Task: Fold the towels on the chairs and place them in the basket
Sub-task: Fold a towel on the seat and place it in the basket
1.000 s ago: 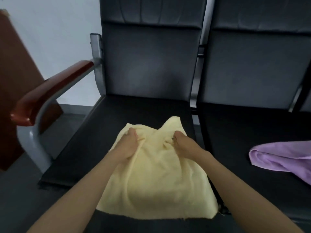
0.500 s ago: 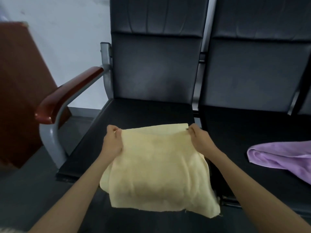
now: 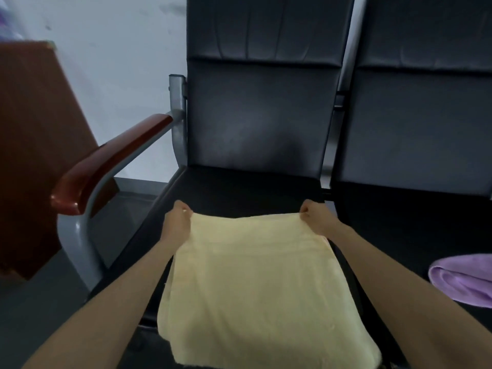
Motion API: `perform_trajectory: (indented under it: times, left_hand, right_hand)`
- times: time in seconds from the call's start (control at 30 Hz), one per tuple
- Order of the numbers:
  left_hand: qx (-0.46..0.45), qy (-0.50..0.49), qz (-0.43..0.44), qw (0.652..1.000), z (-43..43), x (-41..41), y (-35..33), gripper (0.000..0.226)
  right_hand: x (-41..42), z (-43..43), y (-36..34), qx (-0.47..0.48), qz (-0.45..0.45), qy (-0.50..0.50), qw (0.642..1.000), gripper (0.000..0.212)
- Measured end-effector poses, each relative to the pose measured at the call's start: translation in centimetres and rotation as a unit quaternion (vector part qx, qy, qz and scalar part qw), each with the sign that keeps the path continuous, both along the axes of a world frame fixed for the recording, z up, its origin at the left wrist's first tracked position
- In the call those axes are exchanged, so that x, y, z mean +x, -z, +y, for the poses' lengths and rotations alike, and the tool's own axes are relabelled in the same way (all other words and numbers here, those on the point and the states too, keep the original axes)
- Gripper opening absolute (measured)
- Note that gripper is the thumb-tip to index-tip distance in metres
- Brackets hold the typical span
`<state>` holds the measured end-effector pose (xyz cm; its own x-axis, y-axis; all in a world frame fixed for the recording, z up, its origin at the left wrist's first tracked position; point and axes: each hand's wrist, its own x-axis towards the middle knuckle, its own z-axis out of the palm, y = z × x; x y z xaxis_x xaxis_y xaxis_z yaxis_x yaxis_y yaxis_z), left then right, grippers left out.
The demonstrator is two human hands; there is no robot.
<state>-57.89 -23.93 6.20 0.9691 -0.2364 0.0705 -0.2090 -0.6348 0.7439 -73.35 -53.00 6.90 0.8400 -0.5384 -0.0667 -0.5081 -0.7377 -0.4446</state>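
A pale wall (image 3: 111, 75) stands behind a row of dark padded seats, and everything here is placed against the chair with the armrest (image 3: 261, 115). Beyond its red-brown armrest (image 3: 106, 166) stands a brown wooden piece (image 3: 34, 145), cut off at the frame edge and too blurred to name. On the far side from the armrest is the neighbouring chair (image 3: 412, 129), and on its seat lies a purple towel (image 3: 463, 280), bunched up, with only part of it in view.

The yellow towel (image 3: 255, 283) lies on the seat of the armrest chair, covering the front half and hanging over the front edge. Its lowest hem runs into shadow near the bottom of the view and is hard to follow. It looks doubled over: a second layer shows along the side edges. It is soft and pale, almost smooth, and its far edge is pulled into a straight line.

The left hand (image 3: 177, 222) pinches the far corner on the armrest side, fingers curled tight. The right hand (image 3: 316, 218) pinches the opposite far corner the same way. Both sets of fingertips are tucked out of sight.
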Motion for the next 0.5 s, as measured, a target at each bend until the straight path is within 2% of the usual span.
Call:
perform_trajectory:
  times: [0.07, 0.17, 0.23, 0.3, 0.4, 0.5]
  left_hand:
    - [0.05, 0.026, -0.044, 0.997, 0.1, 0.2, 2.0, 0.009]
    - [0.056, 0.04, -0.082, 0.994, 0.1, 0.7, 3.3, 0.004]
    - [0.074, 0.066, -0.06, 0.993, 0.6, 1.3, 3.2, 0.021]
    - [0.092, 0.105, -0.024, 0.99, 1.6, 1.6, 2.4, 0.035]
    - [0.123, 0.135, 0.015, 0.983, 3.1, 1.1, 1.2, 0.036]
    - [0.181, 0.158, 0.051, 0.969, 3.9, -0.4, 0.4, 0.031]
  right_hand:
    - [0.2, -0.5, 1.9, -0.001, 0.007, 0.018, 1.0, 0.011]
    - [0.3, -1.5, 2.5, 0.007, -0.006, 0.018, 1.0, 0.018]
    - [0.4, -2.1, 2.0, 0.004, 0.024, -0.011, 1.0, 0.036]
    - [0.4, -2.3, 1.4, 0.004, 0.06, -0.035, 0.998, 0.043]
    - [-0.4, -1.6, 0.3, 0.023, 0.109, -0.051, 0.992, 0.042]
    - [-2.6, 0.3, -0.8, 0.031, 0.179, -0.069, 0.981, 0.025]
